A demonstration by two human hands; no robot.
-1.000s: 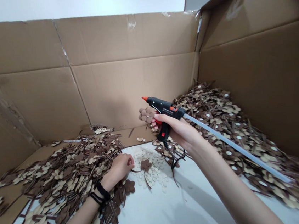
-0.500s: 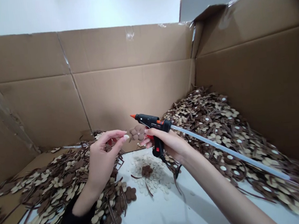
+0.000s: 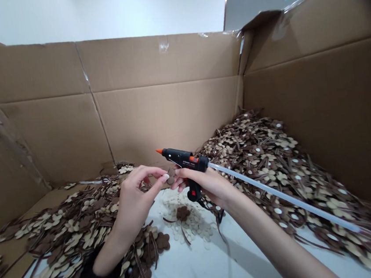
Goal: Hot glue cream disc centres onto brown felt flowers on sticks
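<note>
My right hand point(image 3: 212, 184) is wrapped round a black and orange glue gun point(image 3: 180, 158), its orange nozzle aimed up and left. A long translucent glue stick point(image 3: 277, 196) runs out of its back end. Between my hands is a small brown flower cutout point(image 3: 171, 176). Thumb and fingertips of my left hand point(image 3: 135, 201) pinch its left side, while the right fingers touch its other side; fingers partly cover it. Below, a dark brown flower point(image 3: 182, 213) with a thin stem lies on many small pale pieces point(image 3: 197, 226).
Heaps of brown and beige flowers with strips lie at left point(image 3: 82, 225) and right point(image 3: 260, 153). Cardboard walls point(image 3: 169, 109) stand behind and at both sides. A white work surface point(image 3: 189, 267) lies beneath my hands, with a black cord point(image 3: 219, 217) near the gun.
My left hand has moved right, closer to my right hand, and now grips the flower. The glue gun has shifted slightly left and down. The flower shows less of its face.
</note>
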